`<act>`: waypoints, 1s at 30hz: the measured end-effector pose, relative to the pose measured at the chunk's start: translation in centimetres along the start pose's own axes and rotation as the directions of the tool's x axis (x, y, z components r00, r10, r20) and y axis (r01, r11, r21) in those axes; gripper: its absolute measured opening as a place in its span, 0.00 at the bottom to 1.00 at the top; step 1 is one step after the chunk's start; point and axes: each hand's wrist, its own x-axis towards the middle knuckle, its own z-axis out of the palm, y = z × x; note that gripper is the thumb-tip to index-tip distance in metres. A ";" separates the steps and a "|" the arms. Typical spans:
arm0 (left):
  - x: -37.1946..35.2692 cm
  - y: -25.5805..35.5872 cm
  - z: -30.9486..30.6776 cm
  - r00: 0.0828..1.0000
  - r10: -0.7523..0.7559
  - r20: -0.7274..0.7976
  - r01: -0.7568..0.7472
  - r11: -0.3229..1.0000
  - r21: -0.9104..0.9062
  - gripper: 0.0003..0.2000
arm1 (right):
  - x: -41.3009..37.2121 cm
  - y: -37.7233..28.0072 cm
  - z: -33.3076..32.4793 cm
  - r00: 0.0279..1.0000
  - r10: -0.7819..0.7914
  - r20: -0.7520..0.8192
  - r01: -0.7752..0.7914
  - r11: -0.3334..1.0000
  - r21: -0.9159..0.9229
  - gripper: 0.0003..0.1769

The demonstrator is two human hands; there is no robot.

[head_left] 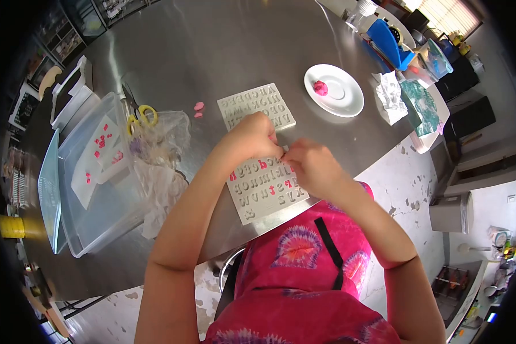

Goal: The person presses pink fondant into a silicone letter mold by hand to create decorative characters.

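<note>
A pale letter mold lies near the table's front edge, with pink paste in some of its lowercase letter cavities. My left hand is closed over the mold's far edge, a bit of pink showing by its fingers. Beside it my right hand is closed in a pinch over the mold's upper right part. The fingertips of both hands nearly meet, and what they hold is hidden. Behind them lies a second letter mold with capital letters, partly covered by my left hand. Two small pink pieces rest on the table to its left.
A white plate with a pink lump stands at the back right, near a crumpled white wrapper. To the left are a clear plastic tub holding a sheet with pink pieces, yellow-handled scissors and crumpled plastic bags.
</note>
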 end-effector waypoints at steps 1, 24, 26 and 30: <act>0.0 -0.2 0.0 1.000 0.030 0.009 -0.030 0.999 -0.018 0.13 | 0.5 0.7 -0.9 0.992 0.091 0.087 -0.106 0.976 0.192 0.11; -2.1 1.3 -1.8 0.964 0.224 0.146 -0.042 0.666 -0.745 0.21 | 2.4 0.7 -1.1 0.942 0.295 -0.159 -0.081 0.662 0.745 0.08; -2.1 1.5 -1.1 0.967 0.245 0.064 -0.132 0.704 -0.698 0.19 | 2.2 0.8 -1.1 0.925 0.304 -0.229 -0.078 0.741 0.667 0.06; -1.0 0.8 -0.9 0.946 0.320 0.048 -0.212 0.724 -0.656 0.16 | 2.0 1.0 -0.5 0.901 0.338 -0.270 -0.091 0.757 0.647 0.05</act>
